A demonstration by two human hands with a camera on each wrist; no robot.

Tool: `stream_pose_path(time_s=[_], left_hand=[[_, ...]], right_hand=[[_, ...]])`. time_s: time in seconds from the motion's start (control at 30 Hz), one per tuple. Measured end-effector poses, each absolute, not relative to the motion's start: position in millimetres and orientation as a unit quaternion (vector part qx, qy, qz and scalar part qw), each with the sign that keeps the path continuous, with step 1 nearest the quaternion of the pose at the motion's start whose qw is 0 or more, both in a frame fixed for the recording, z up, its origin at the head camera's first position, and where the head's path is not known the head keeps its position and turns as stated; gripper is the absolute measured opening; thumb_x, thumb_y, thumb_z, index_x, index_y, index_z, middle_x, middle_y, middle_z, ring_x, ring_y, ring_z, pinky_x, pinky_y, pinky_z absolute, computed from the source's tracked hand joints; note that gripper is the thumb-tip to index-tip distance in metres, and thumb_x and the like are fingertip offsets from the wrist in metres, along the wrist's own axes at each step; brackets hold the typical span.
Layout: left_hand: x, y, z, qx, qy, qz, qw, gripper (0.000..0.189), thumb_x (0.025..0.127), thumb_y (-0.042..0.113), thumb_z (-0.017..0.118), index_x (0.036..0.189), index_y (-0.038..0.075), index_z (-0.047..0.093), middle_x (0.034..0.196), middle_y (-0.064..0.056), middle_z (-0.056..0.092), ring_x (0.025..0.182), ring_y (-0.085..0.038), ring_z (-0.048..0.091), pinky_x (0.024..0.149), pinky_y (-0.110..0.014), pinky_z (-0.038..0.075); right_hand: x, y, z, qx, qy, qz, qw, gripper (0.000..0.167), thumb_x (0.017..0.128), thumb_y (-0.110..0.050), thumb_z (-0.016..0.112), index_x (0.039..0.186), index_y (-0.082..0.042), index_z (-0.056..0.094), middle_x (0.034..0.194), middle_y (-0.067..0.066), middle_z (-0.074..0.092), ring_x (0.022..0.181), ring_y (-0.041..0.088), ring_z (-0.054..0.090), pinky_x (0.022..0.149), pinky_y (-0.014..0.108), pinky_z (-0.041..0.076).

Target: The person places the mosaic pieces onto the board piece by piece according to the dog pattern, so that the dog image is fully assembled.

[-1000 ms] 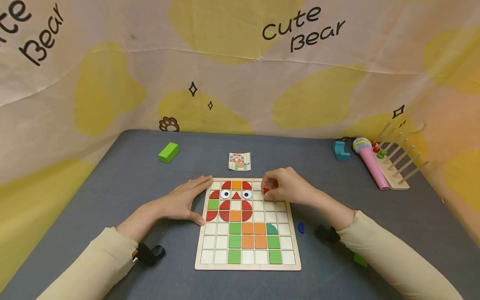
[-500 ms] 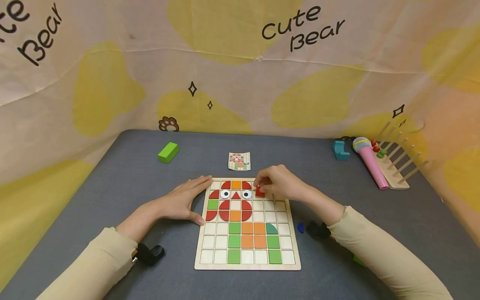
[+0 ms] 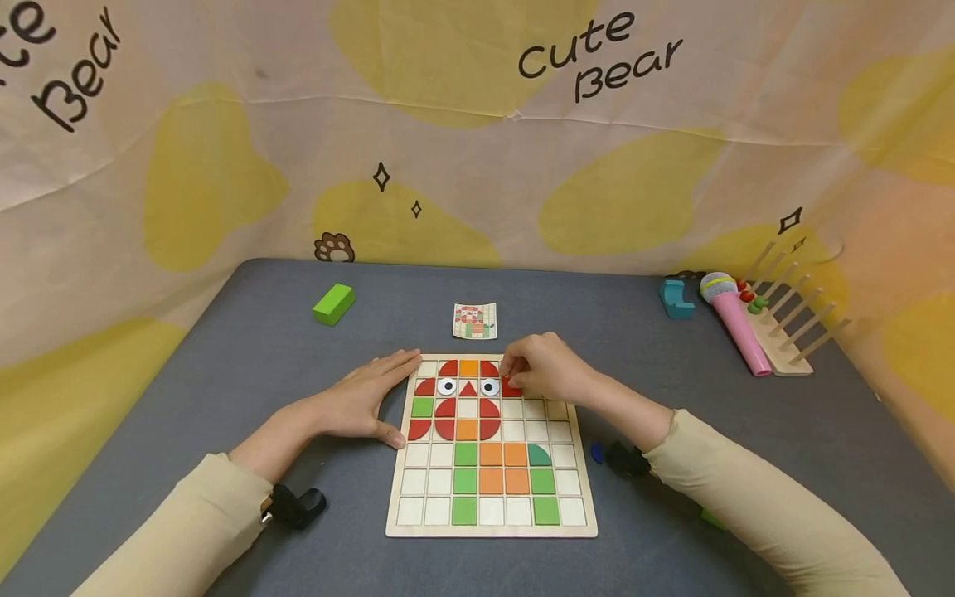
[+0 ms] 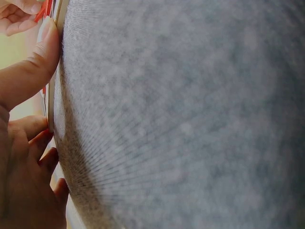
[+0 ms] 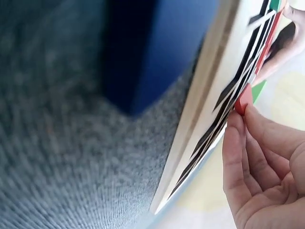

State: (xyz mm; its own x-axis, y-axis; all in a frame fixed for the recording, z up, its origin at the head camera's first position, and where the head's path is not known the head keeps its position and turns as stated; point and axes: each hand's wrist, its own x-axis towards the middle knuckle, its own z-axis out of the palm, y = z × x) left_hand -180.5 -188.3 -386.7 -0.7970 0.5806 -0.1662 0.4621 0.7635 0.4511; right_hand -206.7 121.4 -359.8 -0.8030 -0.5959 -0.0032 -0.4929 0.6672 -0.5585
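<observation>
A wooden grid board (image 3: 492,531) lies on the table, holding red, orange and green tiles and two eye tiles. My left hand (image 3: 358,402) rests along its left edge, thumb and fingers spread. The left wrist view shows that thumb (image 4: 40,59) against the board's side. Between thumb and fingers, my right hand (image 3: 555,369) pinches a red tile (image 3: 512,388) at the cell right of the right-hand eye tile. In the right wrist view the red tile (image 5: 244,99) tilts at the grid's surface. My fingers partly cover it in the head view.
A small patterned card (image 3: 474,321) lies beyond the board. A blue piece (image 3: 597,453) sits right of it, near the right wrist strap. Farther off are a green block (image 3: 334,304), a teal block (image 3: 676,299), a pink microphone (image 3: 739,327) and a pegged wooden stand (image 3: 791,359).
My right hand has moved left with the red tile, from farther right over the board to the cell beside the eye tile. The left hand has stayed put.
</observation>
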Motion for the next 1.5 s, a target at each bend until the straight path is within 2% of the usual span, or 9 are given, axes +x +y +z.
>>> stream_pose_path(time_s=[0.37,0.63,1.0,1.27,1.5], left_hand=[[-180,-188,-387,0.272,0.929,0.195,0.155,0.115,0.067,0.045,0.087,0.157,0.010,0.024,0.167,-0.009,0.021,0.155,-0.036,0.018,0.124,-0.061,0.017],[-181,-188,-387,0.275,0.927,0.196,0.159,0.116,0.068,0.047,0.086,0.158,0.010,0.023,0.167,-0.010,0.020,0.155,-0.037,0.017,0.124,-0.062,0.016],[-180,-187,-386,0.269,0.930,0.195,0.158,0.116,0.067,0.048,0.085,0.158,0.010,0.024,0.167,-0.009,0.020,0.155,-0.036,0.018,0.124,-0.061,0.017],[-180,-187,-387,0.269,0.929,0.199,0.157,0.115,0.068,0.046,0.086,0.158,0.010,0.024,0.167,-0.009,0.021,0.155,-0.036,0.018,0.124,-0.061,0.017],[-181,-187,-388,0.266,0.930,0.196,0.160,0.116,0.067,0.048,0.086,0.158,0.011,0.024,0.167,-0.009,0.020,0.155,-0.036,0.017,0.124,-0.062,0.016]], right_hand=[[-204,117,-359,-0.285,0.920,-0.253,0.091,0.007,0.085,-0.003,0.073,0.089,-0.009,0.077,0.084,0.003,0.075,0.070,0.008,0.059,0.065,0.018,0.050],[-201,131,-349,-0.294,0.917,-0.255,0.088,0.012,0.086,-0.007,0.072,0.097,-0.009,0.076,0.084,0.002,0.072,0.073,0.011,0.060,0.063,0.021,0.050],[-181,199,-328,-0.275,0.921,-0.256,0.099,0.015,0.085,-0.010,0.075,0.100,-0.012,0.075,0.084,-0.002,0.069,0.076,0.009,0.058,0.063,0.021,0.049],[-151,264,-335,-0.295,0.908,-0.265,0.134,0.018,0.083,-0.015,0.078,0.100,-0.017,0.073,0.087,-0.006,0.070,0.078,-0.004,0.059,0.068,0.019,0.054],[-141,308,-347,-0.336,0.880,-0.285,0.176,0.019,0.083,-0.017,0.079,0.100,-0.019,0.071,0.085,-0.001,0.069,0.077,-0.006,0.057,0.064,0.018,0.052]])
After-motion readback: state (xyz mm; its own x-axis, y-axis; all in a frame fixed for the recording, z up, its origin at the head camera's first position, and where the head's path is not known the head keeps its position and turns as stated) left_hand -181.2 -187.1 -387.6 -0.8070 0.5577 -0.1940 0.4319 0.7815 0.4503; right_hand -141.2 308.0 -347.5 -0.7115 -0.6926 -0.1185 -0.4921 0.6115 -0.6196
